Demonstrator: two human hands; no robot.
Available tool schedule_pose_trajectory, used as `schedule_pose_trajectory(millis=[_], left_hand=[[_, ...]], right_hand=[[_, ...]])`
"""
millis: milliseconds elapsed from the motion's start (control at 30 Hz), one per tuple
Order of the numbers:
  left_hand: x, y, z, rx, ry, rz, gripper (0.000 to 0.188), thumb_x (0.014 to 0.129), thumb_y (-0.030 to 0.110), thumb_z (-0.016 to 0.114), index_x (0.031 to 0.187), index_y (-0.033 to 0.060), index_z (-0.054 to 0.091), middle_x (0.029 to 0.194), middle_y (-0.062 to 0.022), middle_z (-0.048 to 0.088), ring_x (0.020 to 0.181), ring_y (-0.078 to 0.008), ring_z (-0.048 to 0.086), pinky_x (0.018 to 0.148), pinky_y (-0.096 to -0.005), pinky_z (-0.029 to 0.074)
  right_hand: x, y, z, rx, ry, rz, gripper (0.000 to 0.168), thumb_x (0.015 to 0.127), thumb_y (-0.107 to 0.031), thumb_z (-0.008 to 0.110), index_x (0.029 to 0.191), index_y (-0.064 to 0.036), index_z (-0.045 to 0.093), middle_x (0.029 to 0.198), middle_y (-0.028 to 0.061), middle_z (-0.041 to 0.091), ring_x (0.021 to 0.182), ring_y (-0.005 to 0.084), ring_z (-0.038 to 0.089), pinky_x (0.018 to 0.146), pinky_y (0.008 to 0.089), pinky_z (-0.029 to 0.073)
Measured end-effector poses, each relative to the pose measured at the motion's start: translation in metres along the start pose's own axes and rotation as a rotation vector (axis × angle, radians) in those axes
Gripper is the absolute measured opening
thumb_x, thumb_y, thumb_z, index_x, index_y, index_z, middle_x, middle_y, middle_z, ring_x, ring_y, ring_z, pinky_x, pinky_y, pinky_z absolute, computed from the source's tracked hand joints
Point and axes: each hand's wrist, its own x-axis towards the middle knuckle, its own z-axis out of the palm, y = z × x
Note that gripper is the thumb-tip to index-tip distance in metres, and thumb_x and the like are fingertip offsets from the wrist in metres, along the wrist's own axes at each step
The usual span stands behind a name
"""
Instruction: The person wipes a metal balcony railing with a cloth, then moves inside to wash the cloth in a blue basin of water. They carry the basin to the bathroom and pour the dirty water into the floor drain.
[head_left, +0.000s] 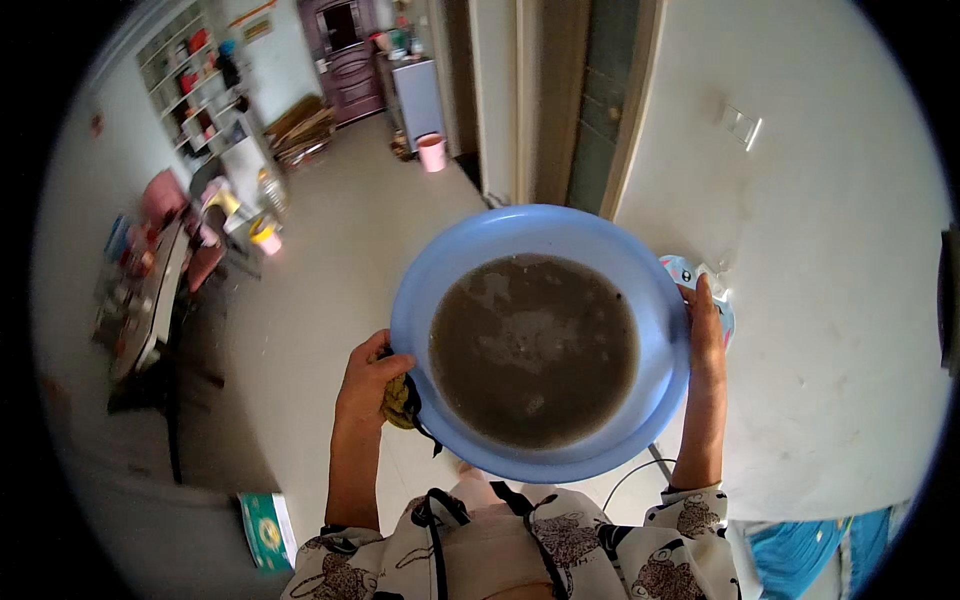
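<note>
Between my two hands I hold a round blue plastic basin (409, 300) up in front of my body. Murky grey-brown water (532, 352) fills its bottom, with pale patches of foam on top and a small dark speck near the right side. My left hand (369, 375) grips the basin's left rim with the thumb on top. That same hand also has an olive-yellow cloth (397, 401) with a black edge, bunched below the rim. On the opposite side my right hand (703, 322) supports the rim, its fingers partly hidden behind the basin.
A table (161, 292) with clutter and chairs stands left. Ahead are a pink bin (431, 152), stacked cardboard (302, 127) and a purple door (345, 60). A doorway (600, 112) opens before the right wall. A green-and-white box (266, 531) sits lower left; a cable (626, 476) lies near my feet.
</note>
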Motion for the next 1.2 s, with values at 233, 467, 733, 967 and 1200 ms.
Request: schedule_pose_trajectory(millis=[233, 467, 733, 967, 1200], left_hand=[[0.126, 0.033, 0.024, -0.01, -0.253, -0.083, 0.03, 0.071, 0.003, 0.059, 0.1, -0.0034, 0.055, 0.09, -0.0104, 0.06, 0.079, -0.0179, 0.06, 0.074, -0.0299, 0.049], [0.16, 0.049, 0.053, -0.028, -0.381, -0.036, 0.029, 0.073, 0.004, 0.059, 0.1, -0.003, 0.055, 0.09, -0.0106, 0.06, 0.079, -0.0185, 0.06, 0.074, -0.0318, 0.049], [0.196, 0.027, 0.094, -0.091, -0.504, -0.154, 0.026, 0.075, 0.001, 0.058, 0.101, -0.0019, 0.053, 0.09, -0.0091, 0.059, 0.078, -0.0175, 0.059, 0.073, -0.0312, 0.049], [0.201, 0.018, 0.127, -0.132, -0.653, -0.187, 0.026, 0.078, 0.002, 0.058, 0.103, -0.0012, 0.05, 0.098, -0.0092, 0.055, 0.086, -0.0156, 0.055, 0.081, -0.0301, 0.044], [0.186, 0.025, 0.142, -0.129, -0.64, -0.194, 0.026, 0.081, 0.005, 0.058, 0.104, 0.0003, 0.046, 0.094, -0.0068, 0.052, 0.085, -0.0113, 0.051, 0.08, -0.0279, 0.044]], right_hand=[[0.035, -0.049, 0.03, -0.286, 0.289, -0.091, 0.082, 0.088, -0.064, 0.023, 0.107, 0.006, 0.06, 0.093, 0.0157, 0.062, 0.084, 0.0203, 0.056, 0.079, 0.0292, 0.042], [0.055, -0.08, 0.03, -0.32, 0.325, -0.08, 0.09, 0.084, -0.071, 0.019, 0.107, 0.007, 0.06, 0.088, 0.0151, 0.062, 0.081, 0.0191, 0.055, 0.076, 0.0286, 0.043], [0.093, -0.086, -0.008, -0.48, 0.469, 0.089, 0.094, 0.082, -0.074, 0.013, 0.089, 0.005, 0.064, 0.073, 0.0083, 0.058, 0.066, 0.0156, 0.05, 0.064, 0.0289, 0.041], [0.13, -0.087, -0.064, -0.399, 0.513, 0.261, 0.1, 0.077, -0.078, 0.007, 0.081, 0.003, 0.065, 0.063, 0.0065, 0.054, 0.057, 0.0156, 0.046, 0.059, 0.0297, 0.039], [0.15, -0.102, -0.075, -0.423, 0.462, 0.317, 0.106, 0.072, -0.082, 0.0, 0.08, 0.002, 0.064, 0.06, 0.0053, 0.052, 0.052, 0.0153, 0.043, 0.051, 0.0298, 0.035]])
